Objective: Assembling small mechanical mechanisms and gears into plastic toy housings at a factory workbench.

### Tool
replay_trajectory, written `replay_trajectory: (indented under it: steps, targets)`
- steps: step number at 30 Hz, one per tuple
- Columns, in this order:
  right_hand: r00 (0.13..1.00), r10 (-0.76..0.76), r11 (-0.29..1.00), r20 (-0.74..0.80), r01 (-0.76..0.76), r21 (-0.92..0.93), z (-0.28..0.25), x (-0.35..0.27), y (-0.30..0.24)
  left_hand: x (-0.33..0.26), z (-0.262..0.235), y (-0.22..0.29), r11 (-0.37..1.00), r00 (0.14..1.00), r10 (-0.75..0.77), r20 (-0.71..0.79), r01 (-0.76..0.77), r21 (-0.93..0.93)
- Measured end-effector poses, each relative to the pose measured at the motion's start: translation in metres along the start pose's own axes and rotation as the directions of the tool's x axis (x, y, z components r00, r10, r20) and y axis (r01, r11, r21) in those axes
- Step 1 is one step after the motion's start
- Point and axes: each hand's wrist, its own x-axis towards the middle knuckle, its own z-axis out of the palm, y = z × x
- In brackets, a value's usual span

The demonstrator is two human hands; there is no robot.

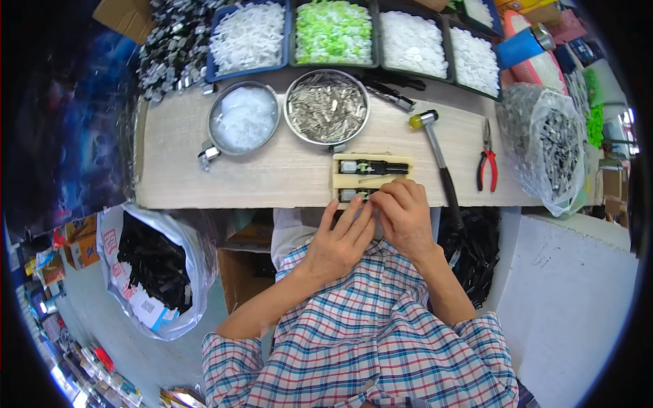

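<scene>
Seen from above: left hand (338, 241) and right hand (403, 216) together at the workbench's (272, 180) near edge, fingertips pinched on a small metal part (354, 196) in the near slot of a pale wooden jig (371, 175). One assembled black-and-metal piece (373, 166) already in the far slot; near one apparently unfinished. Bowl of metal parts (327, 107), bowl of clear parts (243, 117), hammer (435, 146) and pliers (487, 163) farther along the workbench.

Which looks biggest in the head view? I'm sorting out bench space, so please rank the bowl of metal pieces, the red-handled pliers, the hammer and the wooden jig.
1. Bowl of metal pieces, widest overall.
2. Hammer, longest but thin.
3. Wooden jig, partly hidden by the hands.
4. Red-handled pliers, smallest.
</scene>
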Motion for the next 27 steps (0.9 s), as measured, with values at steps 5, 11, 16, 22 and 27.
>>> replay_trajectory:
  steps: [5, 11, 16, 22, 27]
  targets:
    - [0.998, 0.022, 0.996, -0.058, -0.017, 0.09, -0.023, 0.031, 0.038, -0.001, 0.012, -0.027, 0.988, 0.981, 0.153, -0.118, -0.15, 0.038]
    - [0.844, 0.206, 0.935, -0.496, -0.319, -0.155, -0.059, 0.086, 0.188, 0.074, -0.005, -0.071, 0.961, 0.917, -0.199, -0.345, 0.114, -0.253]
    - [0.816, 0.203, 0.84, -0.541, -0.429, -0.332, -0.065, 0.125, 0.233, 0.114, 0.006, -0.108, 0.914, 0.885, -0.398, -0.242, 0.36, -0.185]
    - [0.855, 0.203, 0.78, -0.477, -0.436, -0.448, -0.06, 0.137, 0.247, 0.113, 0.016, -0.116, 0.899, 0.868, -0.429, -0.249, 0.385, -0.208]
    - [0.836, 0.02, 0.829, -0.549, -0.32, -0.458, -0.056, 0.13, 0.216, 0.112, 0.013, -0.114, 0.897, 0.842, -0.424, -0.335, 0.338, -0.285]
